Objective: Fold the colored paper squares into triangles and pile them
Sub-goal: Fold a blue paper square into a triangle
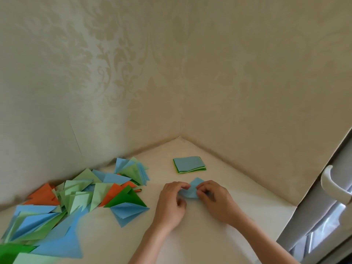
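- both hands, left hand [172, 201] and right hand [215, 199], pinched a small light blue paper square [192, 189] on the cream table [238, 189].
- stack of unfolded blue and green paper squares [189, 164] sat just behind.
- messy pile of folded blue, green and orange paper triangles [80, 195] lay off left.

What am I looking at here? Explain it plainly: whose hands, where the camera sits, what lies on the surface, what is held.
There is no machine here. A person wears a wide-angle camera on the head, looking down at their own two bare hands, so this is the only view. The left hand and right hand together pinch a blue paper, partly folded, against a pale table set in a wallpapered corner. Beyond the hands lies a small stack of squares, blue on top with green edges beneath. To the left spreads a loose pile of triangles in blue, light green, dark green and orange. At the right edge is a white handle on what looks like a window frame.
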{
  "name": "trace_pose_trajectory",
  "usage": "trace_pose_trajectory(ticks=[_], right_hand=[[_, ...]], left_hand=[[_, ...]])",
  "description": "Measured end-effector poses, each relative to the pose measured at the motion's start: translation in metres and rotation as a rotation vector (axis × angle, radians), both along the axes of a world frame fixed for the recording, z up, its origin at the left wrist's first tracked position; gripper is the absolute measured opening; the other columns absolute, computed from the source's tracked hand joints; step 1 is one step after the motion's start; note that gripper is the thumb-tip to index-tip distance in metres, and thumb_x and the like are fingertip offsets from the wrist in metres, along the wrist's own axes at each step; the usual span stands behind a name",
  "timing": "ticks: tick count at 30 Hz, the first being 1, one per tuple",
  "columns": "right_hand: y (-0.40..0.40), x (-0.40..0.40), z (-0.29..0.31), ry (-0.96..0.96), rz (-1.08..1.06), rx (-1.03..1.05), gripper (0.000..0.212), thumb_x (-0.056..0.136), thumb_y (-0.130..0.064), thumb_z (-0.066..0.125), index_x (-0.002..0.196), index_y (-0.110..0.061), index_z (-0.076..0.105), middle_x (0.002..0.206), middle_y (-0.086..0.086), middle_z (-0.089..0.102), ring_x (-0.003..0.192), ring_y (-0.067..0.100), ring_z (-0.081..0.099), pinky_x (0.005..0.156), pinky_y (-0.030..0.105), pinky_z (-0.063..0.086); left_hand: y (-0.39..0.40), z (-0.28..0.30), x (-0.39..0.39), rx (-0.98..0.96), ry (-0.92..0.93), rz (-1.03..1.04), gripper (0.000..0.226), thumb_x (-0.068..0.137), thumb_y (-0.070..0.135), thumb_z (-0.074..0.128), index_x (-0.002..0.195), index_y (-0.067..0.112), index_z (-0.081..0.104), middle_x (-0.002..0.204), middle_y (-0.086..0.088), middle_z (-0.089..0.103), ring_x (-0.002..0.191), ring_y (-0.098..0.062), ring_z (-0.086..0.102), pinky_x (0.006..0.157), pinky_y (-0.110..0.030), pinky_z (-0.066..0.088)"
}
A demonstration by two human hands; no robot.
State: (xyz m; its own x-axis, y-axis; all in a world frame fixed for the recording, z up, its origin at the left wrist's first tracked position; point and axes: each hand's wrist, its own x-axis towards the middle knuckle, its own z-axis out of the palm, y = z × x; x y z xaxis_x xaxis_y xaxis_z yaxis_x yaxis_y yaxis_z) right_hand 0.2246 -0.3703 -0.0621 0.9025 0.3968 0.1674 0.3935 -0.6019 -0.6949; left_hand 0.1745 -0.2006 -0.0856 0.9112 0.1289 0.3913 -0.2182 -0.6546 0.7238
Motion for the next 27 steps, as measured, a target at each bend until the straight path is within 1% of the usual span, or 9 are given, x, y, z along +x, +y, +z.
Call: trace_pose_trajectory(ticks=[4, 8, 10, 13, 16, 18, 21, 24, 27], right_hand=[[-0.008, 0.003, 0.011, -0.001, 0.030, 0.026, 0.021, 0.090, -0.019, 0.063, 0.073, -0.032, 0.062, 0.101, -0.012, 0.063, 0.087, -0.008, 0.055, 0.072, 0.006, 0.037], [-0.011, -0.004, 0.004, -0.030, 0.016, 0.058, 0.010, 0.084, -0.020, 0.071, 0.084, -0.028, 0.066, 0.095, -0.013, 0.065, 0.083, -0.006, 0.057, 0.070, 0.009, 0.040], [-0.014, -0.007, -0.001, -0.078, -0.002, 0.093, 0.015, 0.082, -0.019, 0.073, 0.091, -0.028, 0.066, 0.093, -0.014, 0.066, 0.086, -0.003, 0.059, 0.071, 0.010, 0.042], [-0.021, -0.010, -0.006, -0.183, 0.073, 0.036, 0.013, 0.082, -0.016, 0.066, 0.091, -0.026, 0.069, 0.103, -0.019, 0.063, 0.095, -0.004, 0.059, 0.080, 0.009, 0.043], [-0.024, -0.011, -0.010, -0.217, 0.131, -0.056, 0.026, 0.075, -0.030, 0.058, 0.097, -0.022, 0.071, 0.112, -0.023, 0.057, 0.103, -0.009, 0.055, 0.090, 0.008, 0.041], [-0.022, -0.009, -0.011, -0.244, 0.108, -0.074, 0.025, 0.078, -0.037, 0.061, 0.093, -0.021, 0.071, 0.110, -0.023, 0.056, 0.099, -0.010, 0.055, 0.087, 0.008, 0.041], [-0.015, -0.006, -0.012, -0.249, 0.022, -0.015, 0.014, 0.083, -0.032, 0.070, 0.081, -0.019, 0.072, 0.103, -0.019, 0.058, 0.094, -0.007, 0.056, 0.078, 0.005, 0.041], [-0.008, -0.006, -0.014, -0.228, -0.071, 0.030, 0.016, 0.083, -0.029, 0.072, 0.073, -0.017, 0.072, 0.097, -0.018, 0.060, 0.090, -0.003, 0.057, 0.073, 0.006, 0.043], [-0.004, -0.006, -0.015, -0.215, -0.109, 0.045, 0.018, 0.082, -0.029, 0.073, 0.067, -0.021, 0.068, 0.095, -0.015, 0.060, 0.088, -0.003, 0.056, 0.070, 0.006, 0.041]], left_hand=[[0.000, -0.001, 0.003, 0.043, -0.028, 0.031, 0.023, 0.080, 0.006, 0.068, 0.092, 0.025, 0.067, 0.093, 0.021, 0.058, 0.093, 0.001, 0.049, 0.081, -0.004, 0.034], [-0.001, -0.002, 0.003, 0.057, -0.016, 0.040, 0.021, 0.078, 0.003, 0.068, 0.083, 0.024, 0.069, 0.085, 0.023, 0.056, 0.089, -0.001, 0.049, 0.077, -0.004, 0.033], [-0.001, -0.002, 0.002, 0.057, -0.034, 0.042, 0.020, 0.078, 0.005, 0.069, 0.082, 0.024, 0.069, 0.082, 0.024, 0.055, 0.088, -0.001, 0.049, 0.077, -0.004, 0.033], [-0.001, -0.002, 0.002, 0.084, -0.043, 0.030, 0.015, 0.080, 0.010, 0.070, 0.082, 0.025, 0.070, 0.080, 0.023, 0.057, 0.086, -0.002, 0.048, 0.075, -0.005, 0.034], [-0.001, -0.001, 0.003, 0.111, -0.032, 0.006, 0.009, 0.082, 0.015, 0.070, 0.084, 0.025, 0.070, 0.078, 0.019, 0.059, 0.086, -0.005, 0.048, 0.073, -0.007, 0.034], [-0.001, -0.001, 0.003, 0.102, -0.026, 0.008, 0.008, 0.082, 0.016, 0.070, 0.087, 0.023, 0.071, 0.078, 0.019, 0.058, 0.087, -0.007, 0.049, 0.074, -0.009, 0.035], [-0.002, 0.000, 0.003, 0.089, -0.014, 0.044, 0.010, 0.083, 0.020, 0.071, 0.092, 0.023, 0.069, 0.076, 0.022, 0.054, 0.087, -0.006, 0.050, 0.079, -0.018, 0.038], [-0.004, -0.002, 0.004, 0.089, -0.003, 0.082, 0.016, 0.085, 0.027, 0.069, 0.099, 0.028, 0.062, 0.075, 0.023, 0.052, 0.085, -0.002, 0.048, 0.081, -0.014, 0.028], [-0.006, -0.003, 0.006, 0.091, -0.002, 0.118, 0.021, 0.086, 0.032, 0.068, 0.104, 0.029, 0.057, 0.074, 0.020, 0.053, 0.084, -0.003, 0.047, 0.081, -0.017, 0.025]])
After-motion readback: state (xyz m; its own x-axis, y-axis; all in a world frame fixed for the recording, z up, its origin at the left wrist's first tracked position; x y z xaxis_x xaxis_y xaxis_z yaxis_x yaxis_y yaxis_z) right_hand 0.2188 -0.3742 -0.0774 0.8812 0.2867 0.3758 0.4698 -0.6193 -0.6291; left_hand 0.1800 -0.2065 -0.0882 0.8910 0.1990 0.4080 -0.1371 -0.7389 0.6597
